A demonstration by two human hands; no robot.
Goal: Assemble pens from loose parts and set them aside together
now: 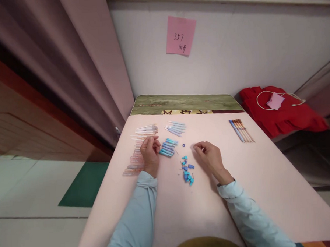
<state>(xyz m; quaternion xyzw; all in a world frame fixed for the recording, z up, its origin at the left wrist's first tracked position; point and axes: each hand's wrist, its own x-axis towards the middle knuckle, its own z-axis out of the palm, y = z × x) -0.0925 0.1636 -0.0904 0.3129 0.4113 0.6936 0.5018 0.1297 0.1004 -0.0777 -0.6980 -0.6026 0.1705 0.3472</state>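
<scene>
My left hand (150, 150) rests on the pale pink table (256, 177) with fingers curled, pinching a thin clear tube from the row of clear pen barrels (134, 164) beside it. My right hand (210, 155) lies on the table with fingers curled; whatever it may hold is too small to make out. Between the hands lie a pile of blue pen parts (168, 147) and a scatter of small blue caps (188, 171). Thin white refills (146, 130) and light blue tubes (175, 128) lie further back.
A bundle of assembled pens (241, 130) lies at the table's far right. A red cloth with a white cable (280, 108) sits right of the table. A pink note (180, 35) hangs on the wall. A curtain (90, 68) hangs at the left.
</scene>
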